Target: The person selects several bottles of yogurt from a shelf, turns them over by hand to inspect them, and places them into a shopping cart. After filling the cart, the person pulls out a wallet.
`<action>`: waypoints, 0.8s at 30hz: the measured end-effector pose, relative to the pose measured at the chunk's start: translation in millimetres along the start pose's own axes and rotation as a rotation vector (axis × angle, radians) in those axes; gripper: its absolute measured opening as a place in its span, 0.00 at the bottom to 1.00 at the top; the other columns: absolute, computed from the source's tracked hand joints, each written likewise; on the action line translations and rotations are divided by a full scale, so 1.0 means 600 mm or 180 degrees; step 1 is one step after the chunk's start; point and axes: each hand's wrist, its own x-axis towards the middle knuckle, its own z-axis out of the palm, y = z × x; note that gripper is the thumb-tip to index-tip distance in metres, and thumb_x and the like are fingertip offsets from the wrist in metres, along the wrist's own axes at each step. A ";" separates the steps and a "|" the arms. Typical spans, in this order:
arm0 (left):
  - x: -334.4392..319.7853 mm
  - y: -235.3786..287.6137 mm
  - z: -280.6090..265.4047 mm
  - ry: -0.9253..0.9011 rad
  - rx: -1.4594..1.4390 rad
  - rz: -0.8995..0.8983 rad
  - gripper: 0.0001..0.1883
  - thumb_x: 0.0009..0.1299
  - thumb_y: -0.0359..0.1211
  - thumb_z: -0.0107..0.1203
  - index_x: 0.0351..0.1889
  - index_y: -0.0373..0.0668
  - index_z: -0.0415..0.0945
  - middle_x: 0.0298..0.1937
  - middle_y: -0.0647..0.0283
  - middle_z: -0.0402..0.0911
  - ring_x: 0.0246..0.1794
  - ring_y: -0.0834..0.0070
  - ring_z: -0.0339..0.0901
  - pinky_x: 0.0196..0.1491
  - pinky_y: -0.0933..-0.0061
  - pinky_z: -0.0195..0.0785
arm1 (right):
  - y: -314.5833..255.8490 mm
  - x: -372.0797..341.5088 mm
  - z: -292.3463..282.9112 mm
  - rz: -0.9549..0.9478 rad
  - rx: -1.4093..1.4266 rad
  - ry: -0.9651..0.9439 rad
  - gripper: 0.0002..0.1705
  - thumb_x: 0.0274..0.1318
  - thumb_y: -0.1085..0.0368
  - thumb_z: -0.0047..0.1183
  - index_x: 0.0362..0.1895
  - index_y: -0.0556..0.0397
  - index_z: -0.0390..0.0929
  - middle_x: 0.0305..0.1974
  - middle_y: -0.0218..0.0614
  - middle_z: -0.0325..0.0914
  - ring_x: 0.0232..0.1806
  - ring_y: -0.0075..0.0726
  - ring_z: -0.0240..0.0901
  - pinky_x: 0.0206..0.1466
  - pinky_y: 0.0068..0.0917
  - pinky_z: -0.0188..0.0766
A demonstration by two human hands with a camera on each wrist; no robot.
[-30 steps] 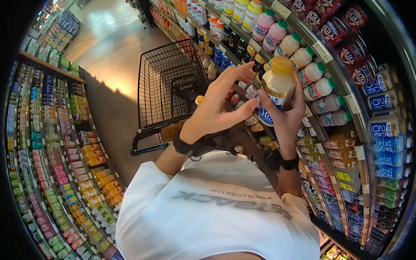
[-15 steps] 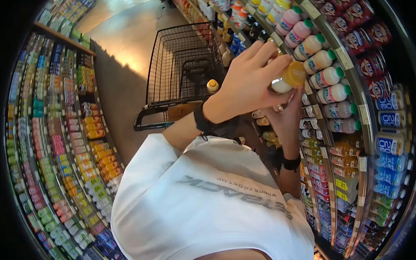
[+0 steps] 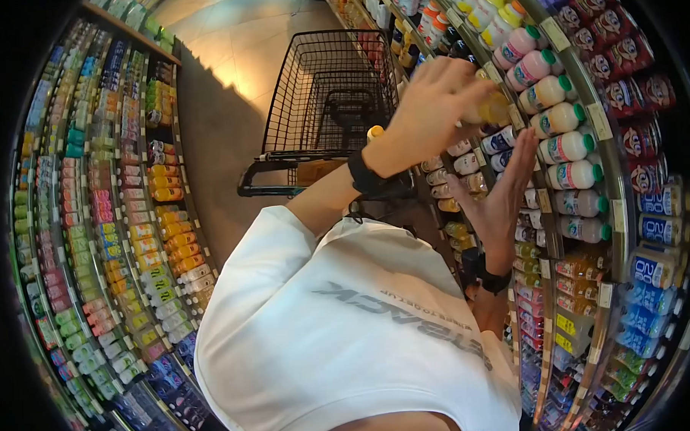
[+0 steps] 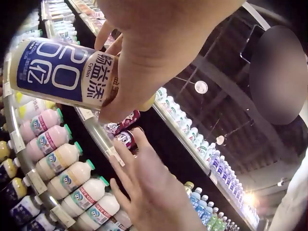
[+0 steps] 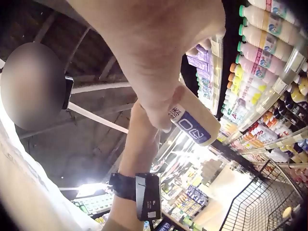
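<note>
In the head view a bottle [image 3: 492, 108] with a yellow cap is blurred at the fingers of my left hand [image 3: 432, 110]. The left wrist view shows the left hand [image 4: 154, 53] gripping this cream bottle [image 4: 57, 72], its blue-and-white label visible. My right hand [image 3: 496, 202] is below and beside it, thumb and fingers spread, holding nothing; in the left wrist view the right hand [image 4: 154, 187] is likewise spread. In the right wrist view the right hand [image 5: 154, 53] partly hides the left hand [image 5: 142, 122] and the bottle [image 5: 197, 118].
A black wire cart [image 3: 330, 102] stands ahead in the aisle [image 3: 213, 136], a yellow-capped bottle [image 3: 375, 131] near its side. Shelves of green-capped bottles [image 3: 556, 121] and red packs [image 3: 629, 95] rise close on the right. Shelves of drinks [image 3: 164, 252] line the left.
The bottle, first gripped in my right hand and then between both hands, is now in my left hand alone. The right hand has come free and spread. The cart has shifted rightward in view.
</note>
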 end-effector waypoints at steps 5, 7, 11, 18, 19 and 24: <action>-0.038 -0.099 0.033 -0.0277 -0.0310 -0.0995 0.28 0.59 0.34 0.78 0.55 0.36 0.79 0.49 0.53 0.86 0.48 0.62 0.86 0.49 0.62 0.80 | 0.002 -0.002 -0.018 0.0062 -0.0364 -0.0141 0.68 0.52 0.35 0.71 0.86 0.50 0.48 0.85 0.55 0.42 0.86 0.68 0.35 0.85 0.67 0.36; -0.069 -0.152 0.055 -0.0566 -0.0828 -0.1564 0.24 0.64 0.30 0.75 0.54 0.34 0.77 0.47 0.54 0.88 0.45 0.73 0.87 0.46 0.68 0.81 | -0.002 -0.005 -0.027 0.0097 -0.0593 -0.0090 0.57 0.56 0.39 0.69 0.82 0.49 0.58 0.80 0.55 0.55 0.82 0.65 0.49 0.82 0.62 0.48; -0.148 -0.257 0.085 -0.0584 -0.0642 -0.1672 0.29 0.60 0.29 0.75 0.59 0.37 0.75 0.50 0.56 0.86 0.51 0.65 0.85 0.54 0.64 0.80 | 0.022 -0.033 -0.015 0.0755 0.0014 -0.0594 0.34 0.63 0.49 0.66 0.68 0.52 0.77 0.61 0.51 0.81 0.63 0.58 0.77 0.66 0.49 0.73; -0.231 -0.381 0.103 -0.0795 0.0410 -0.2548 0.41 0.51 0.40 0.78 0.64 0.42 0.75 0.55 0.46 0.80 0.55 0.48 0.81 0.59 0.55 0.77 | 0.049 -0.091 -0.006 0.1063 0.0102 -0.0799 0.31 0.64 0.55 0.65 0.69 0.49 0.77 0.66 0.47 0.77 0.68 0.55 0.73 0.72 0.49 0.68; -0.254 -0.413 0.116 -0.0854 0.0384 -0.2628 0.40 0.51 0.40 0.78 0.64 0.41 0.76 0.54 0.46 0.81 0.55 0.48 0.81 0.59 0.55 0.77 | 0.049 -0.095 -0.010 0.0786 -0.0213 -0.0678 0.35 0.63 0.54 0.66 0.72 0.46 0.74 0.71 0.46 0.72 0.73 0.55 0.68 0.76 0.52 0.63; -0.332 -0.500 0.148 -0.1374 0.0173 -0.3164 0.32 0.50 0.42 0.78 0.51 0.37 0.81 0.48 0.48 0.83 0.46 0.57 0.84 0.48 0.58 0.79 | 0.003 -0.079 -0.051 0.0368 -0.0386 -0.0259 0.56 0.54 0.44 0.72 0.83 0.37 0.59 0.85 0.39 0.49 0.85 0.55 0.45 0.85 0.62 0.42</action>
